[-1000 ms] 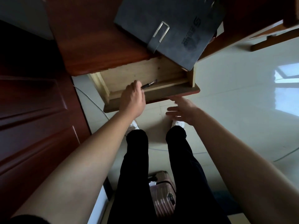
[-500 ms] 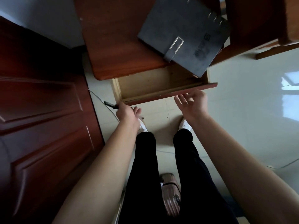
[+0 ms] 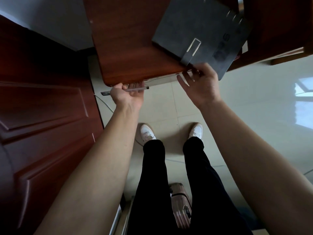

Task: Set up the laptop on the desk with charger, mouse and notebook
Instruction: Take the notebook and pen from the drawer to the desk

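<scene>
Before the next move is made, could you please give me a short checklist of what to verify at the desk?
1. Pen secured: ok, the left hand holds it across the fingers.
2. Drawer fully closed: not ok, a pale strip shows under the desk edge.
3. Notebook resting wholly on the desk: not ok, its near corner overhangs the edge.
4. Right hand free: ok, fingers straight at the desk edge, holding nothing.
5. Laptop, charger and mouse in place: cannot tell, none is in view.
</scene>
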Tool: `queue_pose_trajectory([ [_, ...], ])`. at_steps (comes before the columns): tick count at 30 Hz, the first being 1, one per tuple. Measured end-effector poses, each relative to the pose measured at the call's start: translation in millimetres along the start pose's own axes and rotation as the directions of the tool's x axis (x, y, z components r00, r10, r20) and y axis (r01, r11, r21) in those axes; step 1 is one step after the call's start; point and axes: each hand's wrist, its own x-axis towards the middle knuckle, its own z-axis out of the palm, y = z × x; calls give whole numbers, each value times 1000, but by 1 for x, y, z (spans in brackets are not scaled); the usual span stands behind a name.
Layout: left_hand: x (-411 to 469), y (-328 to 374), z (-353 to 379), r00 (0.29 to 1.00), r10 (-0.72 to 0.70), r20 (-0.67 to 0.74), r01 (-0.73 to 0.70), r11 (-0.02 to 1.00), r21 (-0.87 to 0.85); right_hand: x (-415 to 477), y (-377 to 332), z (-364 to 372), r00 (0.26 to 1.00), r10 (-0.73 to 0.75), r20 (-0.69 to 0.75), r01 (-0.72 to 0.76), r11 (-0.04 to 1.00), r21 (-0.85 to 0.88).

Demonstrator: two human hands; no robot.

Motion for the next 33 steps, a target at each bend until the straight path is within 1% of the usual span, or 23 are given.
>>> queue_pose_trajectory([
  [2, 2, 1, -7, 999, -17, 40, 15, 999, 40, 2, -1, 1, 999, -9, -51, 10, 1000, 11],
  [4, 2, 3, -11, 999, -11, 45, 6, 993, 119, 5, -2, 3, 996, -18, -93, 19, 1000, 11],
  [6, 0, 5, -12, 1000, 6, 13, -10, 958, 286, 6, -1, 8, 991, -27, -132, 30, 999, 14],
  [9, -4, 7, -11, 997, 40, -67, 3, 835, 550, -1, 1, 12, 987, -31, -157, 37, 999, 35],
  [12, -19, 13, -12, 992, 85, -92, 12, 667, 745, -23, 4, 4, 985, -69, -159, 74, 997, 25],
  [14, -34, 15, -11, 989, 133, -59, -22, 541, 841, -41, 3, -3, 982, -112, -153, 113, 994, 0],
  [16, -58, 17, -7, 975, 208, 73, -151, 390, 909, -69, -1, -5, 972, -189, -140, 183, 981, -59],
  [17, -71, 18, -2, 955, 249, 163, -230, 274, 934, -83, -4, -5, 966, -220, -140, 206, 973, -102],
  [18, -83, 19, 1, 926, 274, 260, -305, 135, 943, -98, -7, -4, 960, -245, -139, 222, 961, -164],
  [19, -95, 21, 6, 897, 267, 353, -367, 2, 930, -115, -12, -3, 952, -271, -141, 231, 941, -248],
  [21, -120, 23, 22, 840, 182, 510, -461, -253, 850, -149, -27, -1, 941, -315, -120, 239, 875, -422],
  [22, -132, 25, 32, 815, 116, 568, -501, -351, 791, -167, -36, 0, 940, -328, -93, 248, 845, -473],
  [24, -164, 24, 57, 750, -42, 661, -596, -478, 645, -212, -61, 4, 937, -348, -22, 291, 814, -504],
  [25, -173, 23, 69, 735, -89, 673, -616, -502, 607, -224, -69, 4, 944, -331, 2, 286, 812, -509],
  [26, -187, 21, 79, 720, -135, 681, -648, -483, 589, -240, -77, 5, 947, -322, 19, 285, 810, -513],
  [27, -205, 16, 87, 705, -194, 682, -689, -418, 592, -259, -87, 4, 945, -327, 32, 295, 800, -522],
  [28, -218, 13, 92, 710, -255, 656, -703, -313, 639, -271, -92, 3, 948, -316, 39, 285, 786, -549],
  [29, -231, 8, 96, 720, -323, 614, -684, -189, 704, -283, -96, 1, 949, -312, 41, 277, 767, -579],
  [31, -262, -9, 103, 710, -479, 515, -571, 35, 820, -313, -104, -10, 940, -339, 32, 288, 740, -607],
  [32, -271, -13, 103, 711, -512, 482, -506, 104, 856, -320, -105, -13, 940, -341, 19, 279, 734, -619],
  [33, -285, -24, 106, 701, -538, 468, -483, 126, 867, -332, -110, -22, 926, -376, -13, 290, 734, -615],
])
